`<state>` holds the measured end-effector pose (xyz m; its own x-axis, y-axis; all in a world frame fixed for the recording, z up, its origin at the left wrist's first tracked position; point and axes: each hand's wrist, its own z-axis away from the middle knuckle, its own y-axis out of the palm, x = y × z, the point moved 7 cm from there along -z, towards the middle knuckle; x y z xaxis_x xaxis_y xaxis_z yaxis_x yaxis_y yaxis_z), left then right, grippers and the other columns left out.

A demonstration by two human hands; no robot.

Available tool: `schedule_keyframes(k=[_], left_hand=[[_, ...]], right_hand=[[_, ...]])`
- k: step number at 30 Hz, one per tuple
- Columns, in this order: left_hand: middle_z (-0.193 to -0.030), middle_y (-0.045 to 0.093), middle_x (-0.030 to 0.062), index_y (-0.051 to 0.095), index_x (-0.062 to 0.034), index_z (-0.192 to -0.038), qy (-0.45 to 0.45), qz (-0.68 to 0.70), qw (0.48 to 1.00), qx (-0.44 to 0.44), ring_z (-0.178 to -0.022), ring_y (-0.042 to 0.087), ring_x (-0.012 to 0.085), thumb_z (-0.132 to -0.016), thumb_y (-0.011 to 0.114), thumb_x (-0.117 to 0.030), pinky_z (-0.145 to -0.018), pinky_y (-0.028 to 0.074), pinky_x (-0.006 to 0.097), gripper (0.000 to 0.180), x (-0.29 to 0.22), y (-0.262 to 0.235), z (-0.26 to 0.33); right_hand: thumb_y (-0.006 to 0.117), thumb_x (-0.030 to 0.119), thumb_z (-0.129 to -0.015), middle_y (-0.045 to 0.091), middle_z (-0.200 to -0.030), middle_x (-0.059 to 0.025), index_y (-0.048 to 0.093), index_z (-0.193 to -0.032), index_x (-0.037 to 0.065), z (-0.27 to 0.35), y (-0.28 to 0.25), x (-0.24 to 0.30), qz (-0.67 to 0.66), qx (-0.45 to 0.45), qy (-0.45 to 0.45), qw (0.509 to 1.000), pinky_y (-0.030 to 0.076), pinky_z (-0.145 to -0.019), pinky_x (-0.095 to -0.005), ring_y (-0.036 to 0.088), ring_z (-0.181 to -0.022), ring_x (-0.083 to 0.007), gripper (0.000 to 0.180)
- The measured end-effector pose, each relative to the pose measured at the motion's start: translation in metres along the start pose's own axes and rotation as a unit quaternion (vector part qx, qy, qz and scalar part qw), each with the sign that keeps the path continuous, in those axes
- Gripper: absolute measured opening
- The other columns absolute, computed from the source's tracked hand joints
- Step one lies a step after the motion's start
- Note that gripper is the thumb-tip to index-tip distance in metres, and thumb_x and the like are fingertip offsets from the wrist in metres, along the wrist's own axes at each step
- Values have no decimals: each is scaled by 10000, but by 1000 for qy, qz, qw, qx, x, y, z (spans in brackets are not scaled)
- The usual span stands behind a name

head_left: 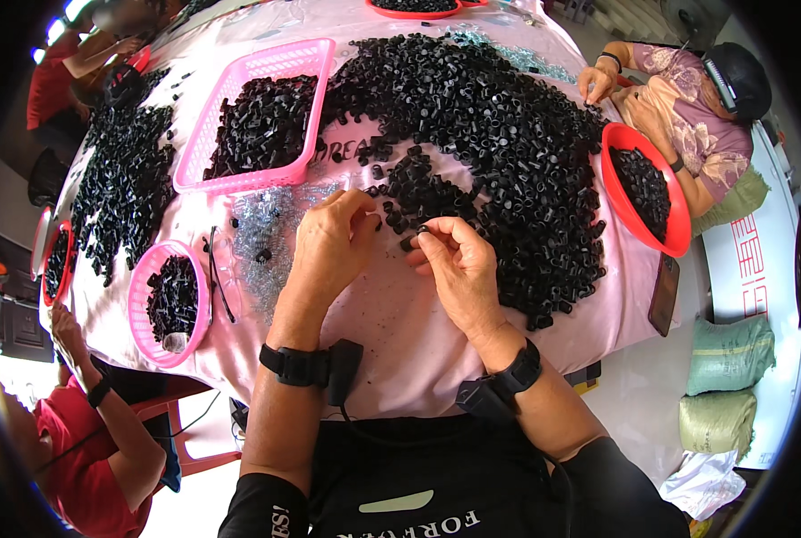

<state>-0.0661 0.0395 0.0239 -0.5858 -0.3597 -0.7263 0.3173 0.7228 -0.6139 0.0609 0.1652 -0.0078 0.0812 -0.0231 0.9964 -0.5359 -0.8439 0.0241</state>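
Note:
Over the near edge of a large pile of small black plastic caps [544,188], my two hands work close together. My right hand [461,273] pinches a small black cap [422,230] between thumb and forefinger, with more caps by its other fingers. Facing it, my left hand [329,242] has its fingers curled and drawn together; a dark bit shows at its fingertips, too small to name. Beside the left hand lies a heap of small clear plastic pieces [270,233] with a few black caps among them.
A pink rectangular basket [185,161] and a round pink basket [138,309] hold black pieces. At the right, a red bowl [620,215] stands near a phone [664,296] and a co-worker [687,117]. Another co-worker in red [104,448] sits left. Sacks [730,354] lie on the floor.

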Motion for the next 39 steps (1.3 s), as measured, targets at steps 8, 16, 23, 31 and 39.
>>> schedule_keyframes(k=[8,16,23,31,39], left_hand=[[-886,681,130,723,-35,-980,112,-36,992,43,-837,682,327,-836,686,-6,-757,544,399,152,-4,5,1],[-944,717,106,715,-5,-1033,53,54,994,80,-858,702,211,-854,702,31,-783,547,331,183,-18,8,3],[-995,733,73,702,28,-1080,9,199,976,87,-953,691,136,-918,674,49,-888,557,291,166,-17,21,5],[-977,734,84,725,7,-1020,42,150,985,79,-878,696,152,-883,703,29,-778,545,288,140,-24,18,6],[-984,711,104,718,10,-1035,124,122,983,65,-895,702,222,-851,710,20,-796,553,325,185,-34,15,7]], right_hand=[[629,76,-1012,704,-933,-61,637,-1089,-23,0,0,2,7,-5,-1,1000,584,-709,-252,710,-810,-118,126],[636,50,-997,724,-896,-66,648,-1079,-36,0,1,3,33,-6,-33,999,566,-706,-258,720,-783,-122,120],[642,41,-989,731,-871,-68,652,-1059,-39,0,3,4,48,3,-40,998,562,-694,-258,728,-780,-117,106],[636,48,-1000,720,-840,-46,664,-1044,-34,1,2,3,2,-15,-21,1000,561,-691,-251,712,-766,-104,97],[614,88,-1026,715,-837,-37,685,-1049,-29,1,-1,3,1,-9,-25,1000,555,-684,-241,694,-742,-95,139]])
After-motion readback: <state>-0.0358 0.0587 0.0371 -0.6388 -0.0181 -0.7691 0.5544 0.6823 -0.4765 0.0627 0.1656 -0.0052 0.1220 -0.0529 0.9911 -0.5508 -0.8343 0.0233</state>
